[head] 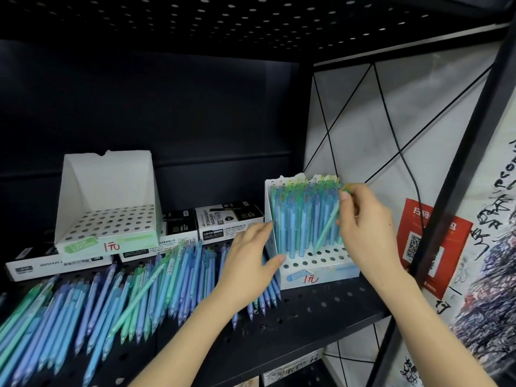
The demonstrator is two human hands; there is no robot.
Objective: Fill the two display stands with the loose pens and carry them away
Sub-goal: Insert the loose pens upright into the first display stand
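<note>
Mint-green pen (pixel 328 224) is pinched in the fingers of the right hand (pixel 365 227), tip slanting down to the holed tray of the nearly full display stand (pixel 329 270). Left hand (pixel 251 258) lies flat, fingers straight, against that stand's side. Loose pens (pixel 111 297) cover the black shelf (pixel 307 311); the empty display stand (pixel 83 191) sits on marker boxes (pixel 223 222).

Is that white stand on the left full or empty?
Empty: every hole in the left stand shows open, with no pen standing in it.

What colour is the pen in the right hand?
Pale mint green. The head view, the only one, shows the pen pinched by the right hand.
</note>
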